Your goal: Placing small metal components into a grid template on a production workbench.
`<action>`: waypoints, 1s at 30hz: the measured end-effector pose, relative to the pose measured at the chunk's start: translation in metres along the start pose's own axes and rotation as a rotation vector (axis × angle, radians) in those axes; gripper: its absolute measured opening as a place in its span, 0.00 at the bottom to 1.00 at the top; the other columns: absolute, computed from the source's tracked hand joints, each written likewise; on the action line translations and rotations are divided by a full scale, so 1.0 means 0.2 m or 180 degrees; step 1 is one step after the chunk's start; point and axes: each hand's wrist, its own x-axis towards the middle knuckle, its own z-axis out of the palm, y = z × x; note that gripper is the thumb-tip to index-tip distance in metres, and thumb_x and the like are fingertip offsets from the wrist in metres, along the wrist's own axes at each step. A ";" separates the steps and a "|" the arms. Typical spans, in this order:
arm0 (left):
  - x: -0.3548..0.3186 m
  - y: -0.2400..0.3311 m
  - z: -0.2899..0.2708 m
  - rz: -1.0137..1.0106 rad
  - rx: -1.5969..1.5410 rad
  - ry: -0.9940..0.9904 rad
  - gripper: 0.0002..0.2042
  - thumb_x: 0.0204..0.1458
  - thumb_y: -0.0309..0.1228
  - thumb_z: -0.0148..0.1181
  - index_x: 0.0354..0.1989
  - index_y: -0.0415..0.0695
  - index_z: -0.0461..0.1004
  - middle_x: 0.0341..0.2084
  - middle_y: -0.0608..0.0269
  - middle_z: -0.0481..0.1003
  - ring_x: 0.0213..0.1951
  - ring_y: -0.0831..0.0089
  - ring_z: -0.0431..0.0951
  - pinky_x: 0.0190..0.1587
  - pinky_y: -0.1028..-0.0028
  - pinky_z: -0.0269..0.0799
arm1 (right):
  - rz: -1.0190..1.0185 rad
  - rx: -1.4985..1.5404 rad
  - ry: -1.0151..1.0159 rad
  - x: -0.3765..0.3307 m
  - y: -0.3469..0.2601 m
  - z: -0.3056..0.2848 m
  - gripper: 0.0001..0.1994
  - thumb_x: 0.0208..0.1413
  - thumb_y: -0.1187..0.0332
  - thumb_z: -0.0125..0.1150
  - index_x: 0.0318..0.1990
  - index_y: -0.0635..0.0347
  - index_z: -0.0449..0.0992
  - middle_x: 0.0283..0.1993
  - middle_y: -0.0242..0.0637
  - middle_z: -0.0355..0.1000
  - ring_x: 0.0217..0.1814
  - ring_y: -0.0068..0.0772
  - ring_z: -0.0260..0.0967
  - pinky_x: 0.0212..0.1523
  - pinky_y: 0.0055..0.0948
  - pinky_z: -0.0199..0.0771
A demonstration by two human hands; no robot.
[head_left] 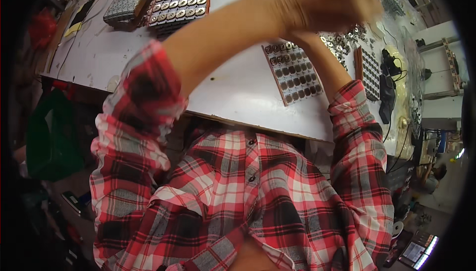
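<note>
My left forearm reaches across to the upper right, and my left hand [334, 3] is smeared by motion above the far right of the table. Its fingers cannot be made out, nor whether they hold anything. Behind it, my right hand [303, 37] shows only near the wrist; its fingers are hidden. Just below the two hands lies a flat tray [297, 75] with rows of dark round pieces, partly covered by my right forearm. Some pieces in its upper rows carry shiny rings. Loose small metal parts [342, 43] are scattered beyond my right forearm.
A stack of trays with silver ring-shaped parts [181, 0] stands at the back left, beside another grey stack [130, 2]. A filled tray [369, 75] and a black cable [389, 97] lie on the right. The white table's front edge [258, 129] runs before me; a green bin [52, 137] sits lower left.
</note>
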 end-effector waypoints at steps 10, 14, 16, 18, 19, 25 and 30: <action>-0.54 0.08 -0.04 -0.4506 -0.2111 -0.0624 0.12 0.61 0.36 0.63 0.41 0.39 0.82 0.30 0.66 0.81 0.31 0.81 0.79 0.32 0.79 0.74 | 0.1144 -0.0016 0.0910 -0.21 -0.35 -0.06 0.08 0.61 0.80 0.63 0.47 0.68 0.76 0.41 0.36 0.79 0.41 0.25 0.78 0.45 0.25 0.81; -0.60 0.14 -0.02 -0.5378 -0.3960 -0.0894 0.13 0.59 0.34 0.66 0.38 0.34 0.83 0.29 0.60 0.82 0.32 0.78 0.81 0.32 0.79 0.78 | 0.0637 -0.0597 0.1323 -0.33 -0.34 -0.05 0.10 0.56 0.85 0.65 0.45 0.68 0.76 0.41 0.35 0.77 0.45 0.24 0.77 0.47 0.23 0.80; -0.59 0.20 0.02 -0.5428 -0.4238 -0.0737 0.12 0.59 0.33 0.66 0.41 0.33 0.83 0.31 0.60 0.82 0.33 0.77 0.82 0.33 0.79 0.79 | 0.0320 -0.1058 0.1402 -0.37 -0.32 -0.05 0.11 0.53 0.87 0.66 0.42 0.67 0.77 0.42 0.37 0.75 0.48 0.25 0.75 0.47 0.23 0.79; -0.61 0.22 0.03 -0.5363 -0.4537 -0.0734 0.15 0.61 0.30 0.64 0.51 0.32 0.80 0.41 0.53 0.84 0.36 0.77 0.82 0.38 0.80 0.79 | 0.0343 -0.1269 0.1403 -0.38 -0.33 -0.06 0.11 0.51 0.87 0.66 0.41 0.66 0.79 0.42 0.38 0.76 0.47 0.25 0.75 0.46 0.23 0.78; -0.62 0.23 0.03 -0.5398 -0.4552 -0.0742 0.15 0.61 0.30 0.64 0.51 0.32 0.80 0.41 0.53 0.84 0.36 0.77 0.82 0.38 0.80 0.79 | 0.0324 -0.1496 0.1398 -0.39 -0.34 -0.07 0.11 0.50 0.88 0.66 0.40 0.65 0.80 0.41 0.38 0.76 0.46 0.26 0.75 0.45 0.23 0.77; -0.62 0.25 0.01 -0.5623 -0.4426 -0.1055 0.14 0.60 0.27 0.65 0.51 0.33 0.80 0.38 0.59 0.83 0.32 0.79 0.81 0.38 0.78 0.79 | 0.0599 -0.1329 0.1339 -0.42 -0.35 -0.01 0.16 0.48 0.88 0.67 0.45 0.63 0.83 0.39 0.36 0.76 0.37 0.24 0.75 0.38 0.22 0.76; -0.62 0.28 -0.01 -0.5613 -0.4433 -0.1173 0.12 0.61 0.26 0.64 0.50 0.34 0.81 0.35 0.60 0.82 0.32 0.77 0.81 0.37 0.78 0.80 | 0.0410 -0.1325 0.1480 -0.43 -0.37 0.03 0.26 0.47 0.89 0.67 0.57 0.68 0.75 0.41 0.37 0.76 0.39 0.23 0.76 0.43 0.23 0.76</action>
